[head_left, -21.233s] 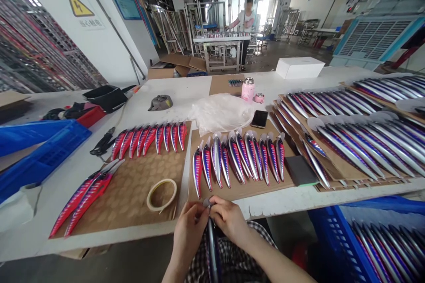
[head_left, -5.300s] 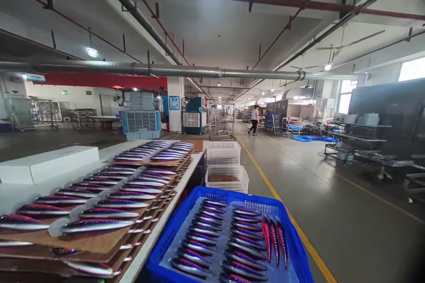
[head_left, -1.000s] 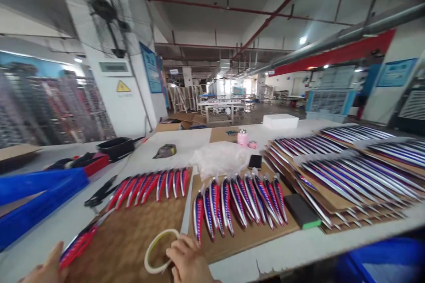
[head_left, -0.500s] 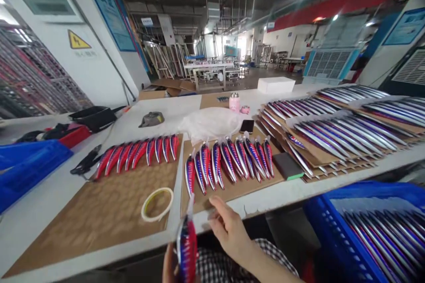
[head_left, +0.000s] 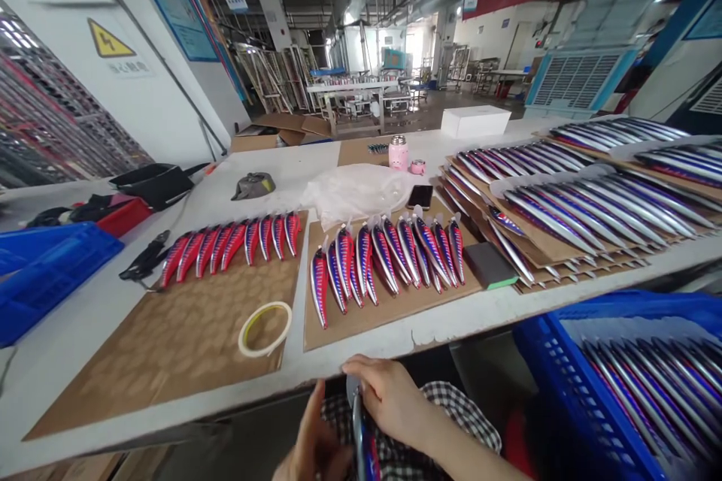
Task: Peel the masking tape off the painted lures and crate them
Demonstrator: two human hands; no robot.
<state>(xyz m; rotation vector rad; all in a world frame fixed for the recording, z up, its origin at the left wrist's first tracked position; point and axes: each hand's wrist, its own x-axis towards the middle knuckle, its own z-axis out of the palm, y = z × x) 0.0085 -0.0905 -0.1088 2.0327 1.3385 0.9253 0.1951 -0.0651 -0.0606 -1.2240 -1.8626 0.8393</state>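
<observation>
A fishing lure [head_left: 366, 447], dark-backed with blue and red sides and a clear lip, stands lip-up below the table edge. My right hand [head_left: 398, 400] is closed about its lip end, fingers curled over the top. Just left of the lure is my left hand [head_left: 313, 440], its thumb stretched upward and apart from the lure; its other fingers are blurred and partly cut off by the frame. In front of me a row of similar lures [head_left: 398, 259] lies on cardboard [head_left: 332, 327]. Another row of red and blue lures [head_left: 229, 246] lies on the left cardboard [head_left: 147, 353].
A tape roll [head_left: 265, 329] rests on the left cardboard. A dark block [head_left: 483, 264], a phone [head_left: 420, 197], a plastic bag [head_left: 355, 192] and a pink bottle [head_left: 398, 154] are on the table. Stacked cardboard with silvery lures [head_left: 587, 214] is at right, above a blue crate [head_left: 569, 383].
The lure has shifted right and lower, from my left hand to my right, which has closed at its lip. My left hand has come off it. The view has tilted down slightly.
</observation>
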